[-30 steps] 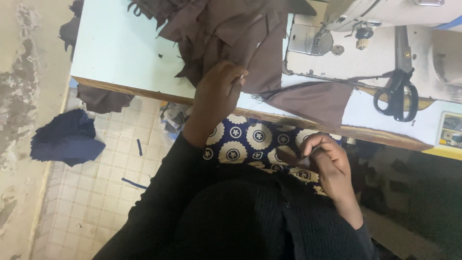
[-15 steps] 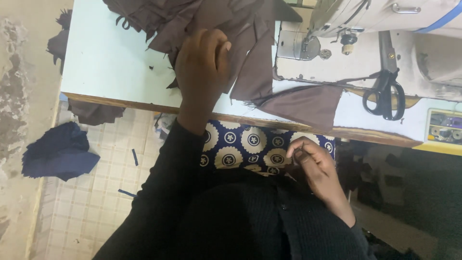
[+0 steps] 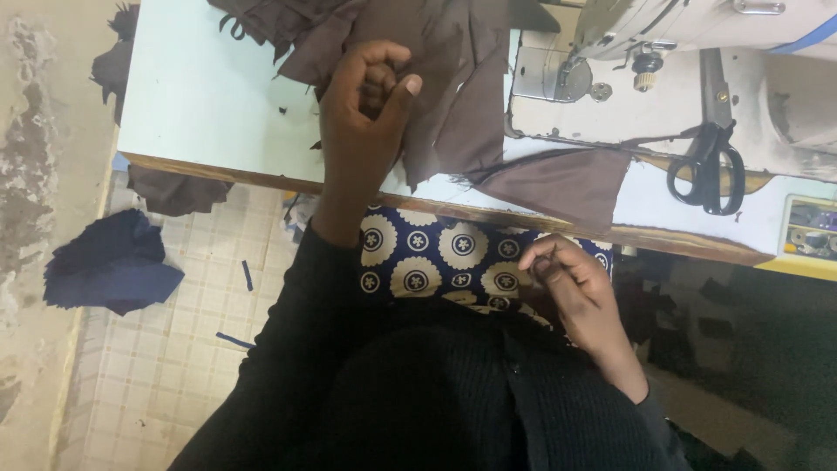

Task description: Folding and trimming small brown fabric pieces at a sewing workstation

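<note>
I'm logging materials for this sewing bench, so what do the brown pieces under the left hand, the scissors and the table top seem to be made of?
The brown pieces look like matte woven cloth: they fold softly and fray at the edges. The left hand rests on them. The scissors seem to be steel blades with glossy black handles, probably plastic. The table top looks like smooth pale laminate over wood, judging by its brown front edge.

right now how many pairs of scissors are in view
1: the black-handled scissors lie on the sewing machine bed at the right, away from both hands. Others may be hidden under the brown fabric pieces.
</note>
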